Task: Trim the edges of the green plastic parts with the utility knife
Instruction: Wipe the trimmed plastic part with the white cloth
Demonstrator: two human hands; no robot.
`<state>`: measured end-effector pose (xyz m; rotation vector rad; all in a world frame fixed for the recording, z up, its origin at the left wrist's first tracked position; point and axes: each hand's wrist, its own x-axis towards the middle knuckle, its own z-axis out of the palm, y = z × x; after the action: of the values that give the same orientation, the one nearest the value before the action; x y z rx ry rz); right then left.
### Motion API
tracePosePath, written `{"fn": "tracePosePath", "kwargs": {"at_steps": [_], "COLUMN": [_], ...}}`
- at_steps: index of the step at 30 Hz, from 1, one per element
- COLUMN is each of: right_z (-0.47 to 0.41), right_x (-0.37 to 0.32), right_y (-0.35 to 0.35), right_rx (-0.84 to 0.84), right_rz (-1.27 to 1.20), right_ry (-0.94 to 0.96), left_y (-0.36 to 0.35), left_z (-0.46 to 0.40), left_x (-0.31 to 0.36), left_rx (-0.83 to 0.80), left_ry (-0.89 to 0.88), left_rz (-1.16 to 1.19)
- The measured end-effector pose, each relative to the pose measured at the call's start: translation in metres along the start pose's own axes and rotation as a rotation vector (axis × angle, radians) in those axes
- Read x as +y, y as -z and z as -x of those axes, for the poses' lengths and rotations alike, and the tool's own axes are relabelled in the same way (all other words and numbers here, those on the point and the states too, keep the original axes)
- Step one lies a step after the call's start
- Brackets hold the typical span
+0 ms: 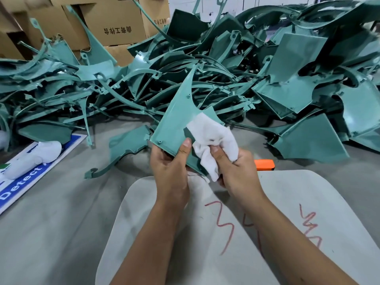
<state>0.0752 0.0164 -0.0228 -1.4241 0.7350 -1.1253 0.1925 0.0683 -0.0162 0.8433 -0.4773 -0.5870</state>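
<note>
I hold a triangular green plastic part (pixel 176 118) upright above the table, its point aimed away from me. My left hand (pixel 170 163) grips its lower left edge, thumb on the near face. My right hand (pixel 234 171) grips a crumpled white cloth (pixel 213 138) pressed against the part's lower right face. An orange utility knife (pixel 264 165) lies on the table just right of my right hand, mostly hidden behind it. A big heap of green plastic parts (pixel 226 68) fills the far side of the table.
A white board with red scribbles (pixel 287 223) lies under my forearms. A blue and white sign (pixel 22 182) with a white bundle (pixel 35 159) on it sits at the left. Cardboard boxes (pixel 115 21) stand behind the heap. One loose green part (pixel 125 145) lies left of my hands.
</note>
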Motion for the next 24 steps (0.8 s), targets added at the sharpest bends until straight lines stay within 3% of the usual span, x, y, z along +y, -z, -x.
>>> {"fn": "tracePosePath", "kwargs": {"at_steps": [6, 9, 18, 24], "right_z": [0.019, 0.022, 0.002, 0.006], "right_x": [0.003, 0.001, -0.020, -0.026], "right_y": [-0.015, -0.018, 0.007, 0.008], "right_rx": [-0.086, -0.115, 0.073, 0.006], "right_rz": [-0.017, 0.033, -0.191, -0.433], "right_ry": [-0.063, -0.061, -0.043, -0.182], "left_y": [-0.004, 0.000, 0.009, 0.016], "left_z": [-0.004, -0.012, -0.008, -0.017], "left_x": [0.000, -0.001, 0.013, 0.016], "left_rx": [0.164, 0.138, -0.319, -0.377], "left_ry": [-0.027, 0.000, 0.188, 0.264], "left_rz": [0.065, 0.045, -0.120, -0.127]}}
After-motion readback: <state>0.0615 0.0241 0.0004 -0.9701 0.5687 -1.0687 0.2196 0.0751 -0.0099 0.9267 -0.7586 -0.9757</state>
